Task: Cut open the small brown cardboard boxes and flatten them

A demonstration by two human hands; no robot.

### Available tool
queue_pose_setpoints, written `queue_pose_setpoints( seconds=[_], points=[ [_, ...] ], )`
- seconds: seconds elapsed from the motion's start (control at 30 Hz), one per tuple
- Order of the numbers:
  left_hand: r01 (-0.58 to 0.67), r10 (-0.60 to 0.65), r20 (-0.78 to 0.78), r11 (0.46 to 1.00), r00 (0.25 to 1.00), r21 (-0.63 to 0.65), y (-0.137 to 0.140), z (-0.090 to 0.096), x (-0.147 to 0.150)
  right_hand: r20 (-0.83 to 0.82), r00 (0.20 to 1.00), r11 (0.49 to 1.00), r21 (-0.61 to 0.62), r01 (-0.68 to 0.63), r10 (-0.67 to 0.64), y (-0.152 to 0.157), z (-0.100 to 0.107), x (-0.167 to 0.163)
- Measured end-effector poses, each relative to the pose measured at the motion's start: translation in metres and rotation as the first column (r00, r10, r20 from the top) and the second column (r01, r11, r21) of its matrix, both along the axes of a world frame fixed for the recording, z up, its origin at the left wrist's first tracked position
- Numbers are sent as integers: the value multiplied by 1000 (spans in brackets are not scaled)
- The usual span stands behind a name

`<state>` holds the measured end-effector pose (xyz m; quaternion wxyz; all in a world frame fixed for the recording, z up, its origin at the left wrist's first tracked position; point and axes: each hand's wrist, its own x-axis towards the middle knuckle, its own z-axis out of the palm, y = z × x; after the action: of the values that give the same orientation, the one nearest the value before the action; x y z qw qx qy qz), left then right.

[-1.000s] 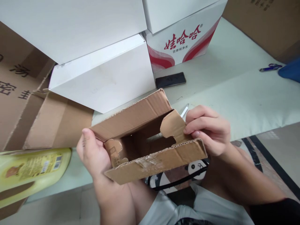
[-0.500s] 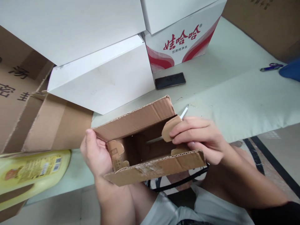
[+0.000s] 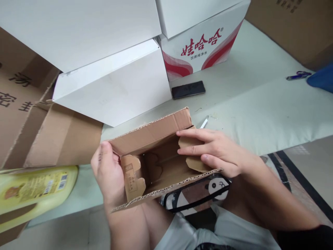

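Note:
A small brown cardboard box, its top open, is held above the near edge of the table. My left hand is closed around its left end, thumb up by the corner of the far long flap. Beside it a notched end flap with a printed stamp folds outward. At the other end, my right hand lies with fingers spread over the right end flap; they touch it without wrapping round it. Inside, the box shows bare cardboard walls. A white pen-like tool lies just past my right hand, partly hidden.
White boxes and a red-and-white carton stand at the back. A phone lies before them. Large cartons and a yellow bottle are on the left. At the far right are scissors and a blue object.
My right fingers have let go of their pinch on the end flap and spread across it. The box has tilted, so the near long flap shows less face and the inside shows more.

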<state>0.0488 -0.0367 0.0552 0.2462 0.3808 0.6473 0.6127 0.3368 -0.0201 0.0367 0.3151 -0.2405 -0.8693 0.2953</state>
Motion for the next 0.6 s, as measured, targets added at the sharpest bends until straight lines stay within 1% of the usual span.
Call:
queue_pose_setpoints(
  seconds=[0.07, 0.2, 0.3, 0.37, 0.43, 0.47, 0.5, 0.53, 0.57, 0.6],
  points=[
    [-23, 23, 39, 1000, 999, -1, 0, 3, 3, -14, 1000, 1000, -1, 19, -19, -1, 0, -1],
    [-50, 50, 29, 999, 998, -13, 1, 6, 6, -68, 997, 999, 10, 40, -39, -3, -1, -4],
    [-87, 87, 23, 996, 996, -17, 3, 7, 8, -192, 979, 997, 30, 77, -70, -2, -7, -7],
    [-56, 53, 61, 998, 997, 36, 3, 7, 8, -283, 953, 992, 33, 123, -108, 1, -14, -9],
    [52, -56, 79, 997, 995, 56, 0, 7, 6, -312, 937, 985, 19, 170, -155, 4, -20, -9],
    [137, -138, 77, 990, 987, 20, -1, 7, 3, -303, 936, 982, 9, 188, -177, 5, -23, -9],
    [230, -226, 72, 972, 972, -51, -3, 7, -1, -286, 939, 979, 2, 202, -193, 7, -25, -9],
    [315, -307, 75, 939, 949, -136, -5, 6, -5, -267, 941, 977, -3, 214, -207, 7, -27, -9],
    [380, -371, 81, 898, 925, -222, -7, 5, -9, -255, 943, 976, -3, 220, -213, 8, -28, -9],
    [407, -404, 72, 869, 912, -283, -8, 3, -13, -249, 945, 975, -3, 221, -215, 8, -29, -9]
  ],
)
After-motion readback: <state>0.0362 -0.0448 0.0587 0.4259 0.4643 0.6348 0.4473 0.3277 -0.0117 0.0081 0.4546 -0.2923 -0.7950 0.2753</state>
